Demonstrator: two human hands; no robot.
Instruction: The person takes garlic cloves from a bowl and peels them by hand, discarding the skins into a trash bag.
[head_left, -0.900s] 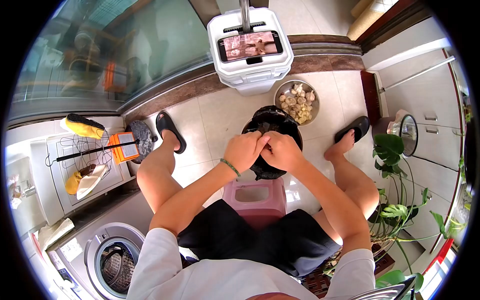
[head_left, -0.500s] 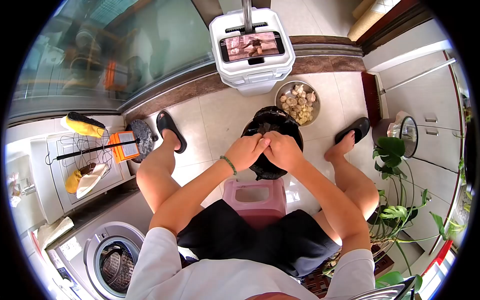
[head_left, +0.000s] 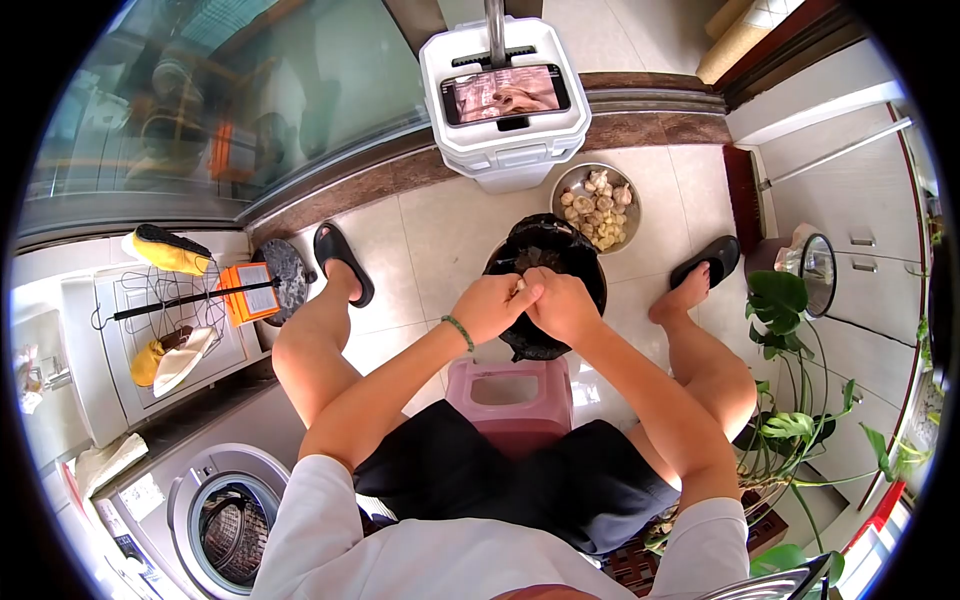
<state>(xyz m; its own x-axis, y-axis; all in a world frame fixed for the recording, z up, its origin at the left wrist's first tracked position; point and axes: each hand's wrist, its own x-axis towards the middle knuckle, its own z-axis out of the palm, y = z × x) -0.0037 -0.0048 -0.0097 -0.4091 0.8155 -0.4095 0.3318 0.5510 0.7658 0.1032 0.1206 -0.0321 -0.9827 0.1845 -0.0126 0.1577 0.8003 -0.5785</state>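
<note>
Above a bin lined with a black bag [head_left: 545, 345], my left hand [head_left: 493, 306] and my right hand [head_left: 562, 302] meet with their fingers closed together. A small pale bit shows between the fingertips, too small to name; the fingers hide the rest. A green bracelet circles my left wrist. Just beyond the bin, to the right, a metal bowl [head_left: 632, 232] holds garlic bulbs and peeled cloves [head_left: 608, 232].
A pink stool [head_left: 510, 410] stands between my legs. A white box [head_left: 505, 150] with a phone [head_left: 507, 94] on top is ahead. A washing machine [head_left: 235, 530] and shoe rack are left; a plant [head_left: 790, 425] and cabinets right.
My hands have shifted slightly at the fingertips, and a small pale bit now shows between them. The picture on the phone has changed.
</note>
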